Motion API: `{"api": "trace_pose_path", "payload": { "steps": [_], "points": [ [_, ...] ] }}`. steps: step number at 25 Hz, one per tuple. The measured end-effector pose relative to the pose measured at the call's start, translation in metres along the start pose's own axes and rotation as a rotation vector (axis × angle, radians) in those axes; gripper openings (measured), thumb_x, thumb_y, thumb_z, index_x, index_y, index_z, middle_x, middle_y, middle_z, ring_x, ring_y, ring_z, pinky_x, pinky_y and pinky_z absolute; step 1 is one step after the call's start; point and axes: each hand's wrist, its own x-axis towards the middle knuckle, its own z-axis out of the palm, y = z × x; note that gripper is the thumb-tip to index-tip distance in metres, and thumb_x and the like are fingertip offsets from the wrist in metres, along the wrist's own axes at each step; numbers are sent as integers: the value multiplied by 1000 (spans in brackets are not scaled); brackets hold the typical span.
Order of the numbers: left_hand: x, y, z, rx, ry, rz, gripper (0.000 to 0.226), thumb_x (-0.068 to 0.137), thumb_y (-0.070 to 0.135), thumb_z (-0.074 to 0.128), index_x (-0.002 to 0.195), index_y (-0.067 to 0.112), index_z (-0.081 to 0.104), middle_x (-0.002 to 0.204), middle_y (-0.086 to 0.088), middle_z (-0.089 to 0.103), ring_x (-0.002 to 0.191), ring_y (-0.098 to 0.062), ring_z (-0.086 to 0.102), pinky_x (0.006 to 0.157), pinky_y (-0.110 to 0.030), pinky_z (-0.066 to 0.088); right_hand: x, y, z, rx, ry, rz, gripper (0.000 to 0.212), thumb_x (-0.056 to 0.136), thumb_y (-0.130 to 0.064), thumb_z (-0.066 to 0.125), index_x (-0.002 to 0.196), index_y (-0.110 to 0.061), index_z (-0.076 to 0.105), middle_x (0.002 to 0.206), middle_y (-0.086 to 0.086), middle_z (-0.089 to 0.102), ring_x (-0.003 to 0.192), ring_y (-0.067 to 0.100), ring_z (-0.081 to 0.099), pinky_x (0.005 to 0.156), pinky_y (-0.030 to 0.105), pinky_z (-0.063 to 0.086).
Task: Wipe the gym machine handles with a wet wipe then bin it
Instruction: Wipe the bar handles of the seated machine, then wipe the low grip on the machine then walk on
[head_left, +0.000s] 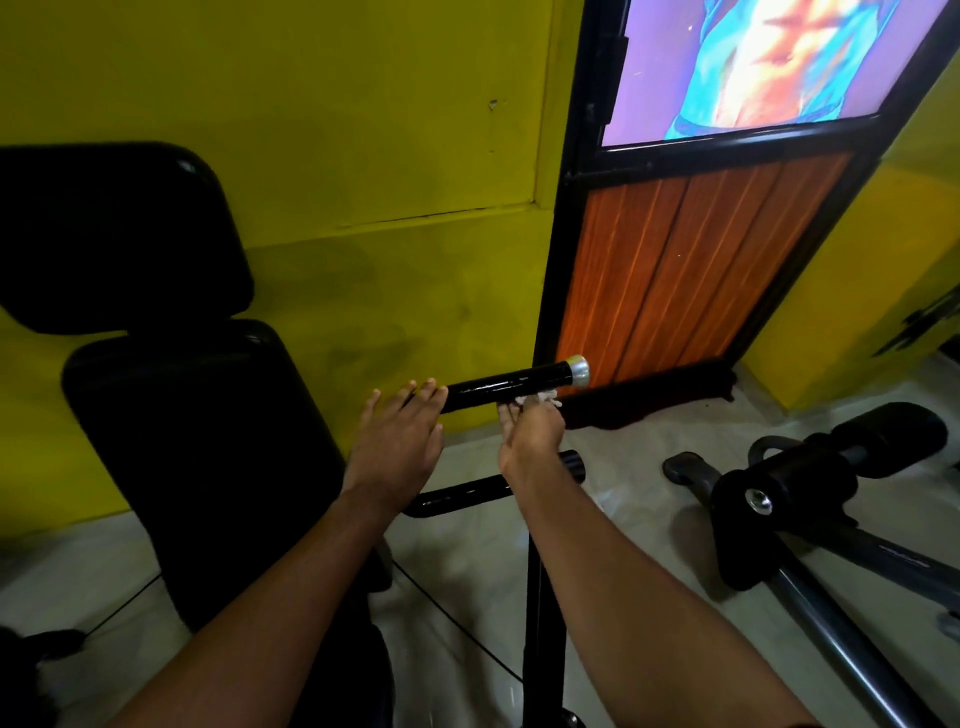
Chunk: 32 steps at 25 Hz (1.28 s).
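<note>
Wiping step, upper handle. My right hand (532, 434) pinched the wet wipe (543, 400) in curled fingers and pressed it against the underside of the black handle (498, 385), a little short of the silver end cap (577, 370) just beyond my grip. My left hand (400, 441) lay flat with straight fingers, gripping nothing. Its fingertips touched the handle's inner end, beside the wipe hand. Below both wrists ran a second black bar (467, 491); the seat pad (182, 441) stood to the left of my left hand. Judged stage: wiping under way, binning not yet done. The next move would call for drawing the wipe along the handle toward the cap, with firm contact all round — no bin was in view.
</note>
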Motion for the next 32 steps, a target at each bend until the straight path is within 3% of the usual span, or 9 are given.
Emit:
{"api": "trace_pose_path", "payload": {
  "steps": [3, 6, 10, 14, 18, 21, 24, 27, 32],
  "points": [
    [-17, -6, -7, 0, -8, -61, 52, 103, 33, 38, 153, 24, 30, 160, 6, 27, 147, -15, 23, 118, -44, 16, -32, 9, -7, -499, -179, -17, 10, 92, 1, 56, 88, -5, 63, 88, 15, 65, 68, 16, 61, 62, 25, 51],
    [-38, -12, -18, -37, -7, -152, 51, 102, 34, 39, 151, 22, 34, 157, 1, 34, 144, -15, 31, 115, -38, 23, -64, 20, 2, -773, -340, -34, 4, 92, -8, 60, 88, -9, 61, 80, 7, 65, 74, 17, 62, 67, 28, 54],
    [-81, -30, -47, -131, 62, -331, 48, 99, 29, 48, 145, 16, 47, 147, -5, 50, 134, -21, 47, 107, -34, 39, -86, 32, 16, -1026, -510, -172, 13, 90, -13, 56, 77, -15, 54, 69, 4, 56, 59, 14, 51, 53, 26, 39],
    [-151, -34, -74, -133, 118, -590, 45, 98, 31, 50, 142, 20, 51, 142, -2, 55, 129, -20, 51, 105, -33, 40, -115, 44, 11, -1147, -825, -98, 20, 95, -16, 56, 75, -13, 54, 63, 1, 55, 56, 12, 49, 51, 23, 39],
    [-251, 6, -90, -179, 151, -971, 41, 95, 31, 52, 135, 24, 57, 131, -3, 63, 117, -27, 59, 97, -39, 48, -158, 66, -20, -1272, -1155, 93, 12, 86, -23, 69, 91, -15, 62, 85, 0, 68, 75, 12, 61, 65, 27, 48],
    [-326, 53, -97, -162, 193, -1178, 40, 89, 36, 51, 126, 27, 62, 126, -1, 66, 114, -28, 62, 93, -39, 50, -191, 87, -55, -1399, -1338, 75, 14, 82, -27, 71, 89, -17, 65, 90, 1, 71, 76, 11, 63, 64, 27, 47],
    [-403, 104, -111, -113, 206, -1330, 40, 91, 33, 53, 130, 29, 60, 130, 5, 64, 117, -22, 59, 93, -34, 48, -240, 111, -99, -1408, -1484, 126, 11, 79, -21, 71, 75, -18, 61, 79, 2, 72, 67, 12, 62, 58, 24, 46],
    [-489, 154, -130, -28, 203, -1494, 40, 94, 32, 53, 133, 30, 57, 131, 2, 63, 119, -23, 58, 94, -35, 47, -317, 132, -146, -1423, -1685, 257, 13, 86, -14, 66, 76, -14, 57, 64, -1, 64, 57, 11, 55, 52, 19, 43],
    [-618, 234, -155, 55, 252, -1749, 40, 96, 36, 52, 137, 32, 55, 138, 3, 58, 125, -20, 54, 99, -33, 42, -448, 170, -237, -1448, -2005, 298, 24, 89, -37, 66, 76, -17, 60, 68, -1, 66, 58, 13, 56, 54, 23, 41]
  ]
}}
